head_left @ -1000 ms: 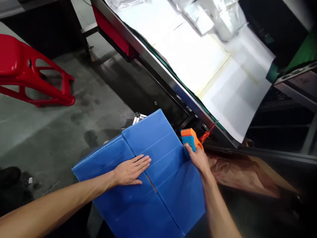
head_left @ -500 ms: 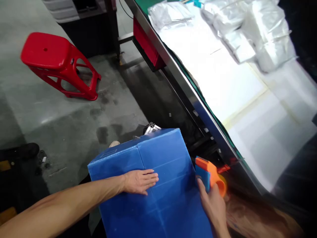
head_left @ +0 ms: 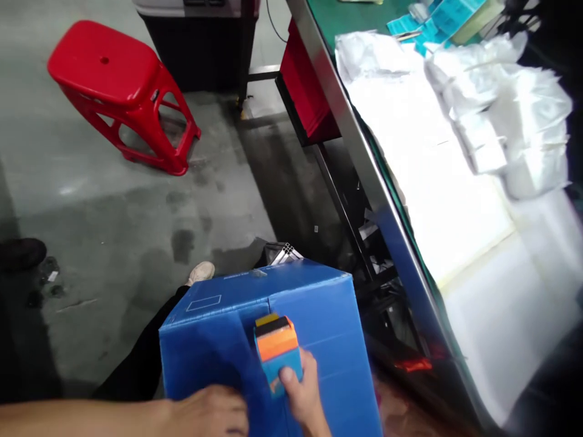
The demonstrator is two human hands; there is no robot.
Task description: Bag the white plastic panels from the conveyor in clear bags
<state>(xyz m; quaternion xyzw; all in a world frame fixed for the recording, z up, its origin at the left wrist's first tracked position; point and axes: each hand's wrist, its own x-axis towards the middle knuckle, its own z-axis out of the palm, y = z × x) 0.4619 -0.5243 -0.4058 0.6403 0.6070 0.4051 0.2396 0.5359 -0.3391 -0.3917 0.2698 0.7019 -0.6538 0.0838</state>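
A blue corrugated plastic box (head_left: 314, 321) stands at the bottom centre with its top flaps closed. My right hand (head_left: 305, 397) is shut on an orange and blue tape dispenser (head_left: 277, 351), pressed against the box near the seam between the flaps. My left hand (head_left: 209, 413) rests on the box just left of the dispenser; its fingers are mostly cut off by the frame edge. My leg and a light shoe (head_left: 200, 273) show left of the box.
A red plastic stool (head_left: 122, 91) lies tipped on the concrete floor at upper left. A metal-edged worktable (head_left: 364, 164) runs along the right, carrying white sheets and white plastic bags (head_left: 501, 121). A dark cabinet (head_left: 200, 42) stands at the back.
My right hand has brought the tape dispenser from the box's right side onto the seam. My left hand slid back toward me. The view tilted up and left.
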